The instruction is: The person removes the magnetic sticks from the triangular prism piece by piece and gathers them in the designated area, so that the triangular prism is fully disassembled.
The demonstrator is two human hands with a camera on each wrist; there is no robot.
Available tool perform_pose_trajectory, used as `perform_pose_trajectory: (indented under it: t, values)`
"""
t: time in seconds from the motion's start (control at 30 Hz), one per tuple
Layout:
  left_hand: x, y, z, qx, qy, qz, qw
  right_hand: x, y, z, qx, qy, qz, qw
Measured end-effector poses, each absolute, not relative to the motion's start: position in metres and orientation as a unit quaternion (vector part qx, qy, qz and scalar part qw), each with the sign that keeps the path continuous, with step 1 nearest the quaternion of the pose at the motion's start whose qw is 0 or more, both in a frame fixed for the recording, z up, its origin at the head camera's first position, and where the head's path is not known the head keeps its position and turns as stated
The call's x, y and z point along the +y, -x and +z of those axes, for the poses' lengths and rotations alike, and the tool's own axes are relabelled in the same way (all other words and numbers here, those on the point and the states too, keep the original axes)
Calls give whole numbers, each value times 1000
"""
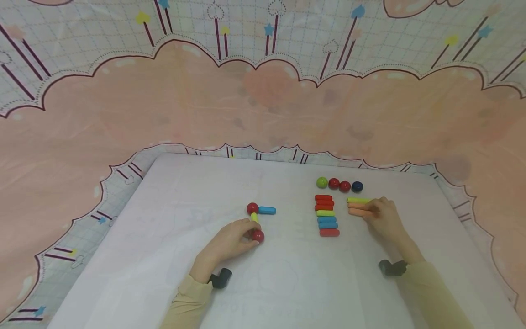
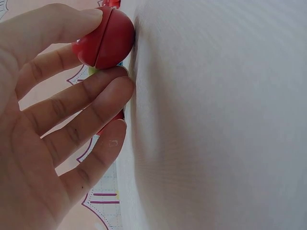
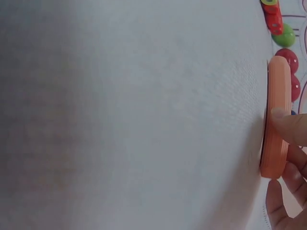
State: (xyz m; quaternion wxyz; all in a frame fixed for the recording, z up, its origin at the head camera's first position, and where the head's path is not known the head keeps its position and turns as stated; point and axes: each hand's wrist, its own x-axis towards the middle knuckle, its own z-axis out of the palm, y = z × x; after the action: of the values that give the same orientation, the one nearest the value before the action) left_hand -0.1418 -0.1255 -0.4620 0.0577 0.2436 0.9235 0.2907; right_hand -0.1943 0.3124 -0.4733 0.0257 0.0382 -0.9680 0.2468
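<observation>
My left hand (image 1: 228, 240) pinches a red ball (image 1: 258, 236) between thumb and fingers. In the left wrist view that red ball (image 2: 112, 40) has a seam, and the thumb lies on it. A short yellow-green rod (image 1: 255, 218) runs from it towards a second red ball (image 1: 252, 208), beside which a blue rod (image 1: 267, 210) points right. Over on the right, my right hand (image 1: 386, 222) pinches an orange rod (image 1: 355, 212) that lies on the table. Another orange rod (image 1: 354, 205) and a long yellow-green rod (image 1: 356, 200) lie just behind it, partly hidden by the fingers.
Between the hands lies a column of short rods, among them a red rod (image 1: 329, 232) and a blue rod (image 1: 327, 219). Behind it is a row of balls: a green ball (image 1: 322, 182), two red ones and a dark blue ball (image 1: 357, 186). The white tabletop (image 1: 185, 183) bears everything.
</observation>
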Motion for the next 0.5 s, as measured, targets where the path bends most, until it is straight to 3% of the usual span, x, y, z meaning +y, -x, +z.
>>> perform_pose_trajectory:
  t: [0.5]
  values:
    - [-126, 142, -462, 923, -245, 290, 60, 313, 196, -471, -968, 3, 249, 10]
